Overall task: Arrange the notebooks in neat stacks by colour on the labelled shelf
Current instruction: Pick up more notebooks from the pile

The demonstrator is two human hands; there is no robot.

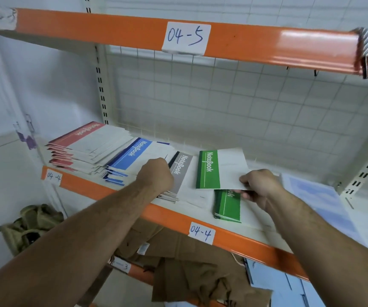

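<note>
Now I'm building the green stack: my right hand pinches 1 green notebook just above the other green notebook on shelf 04-4. My left hand curls against the grey stack; whether it grips, I cannot tell. Next, lay it down, edges flush.

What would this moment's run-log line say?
left hand: on grey stack | right hand: pinches green notebook above green stack | red stack, blue stack: at left
</note>
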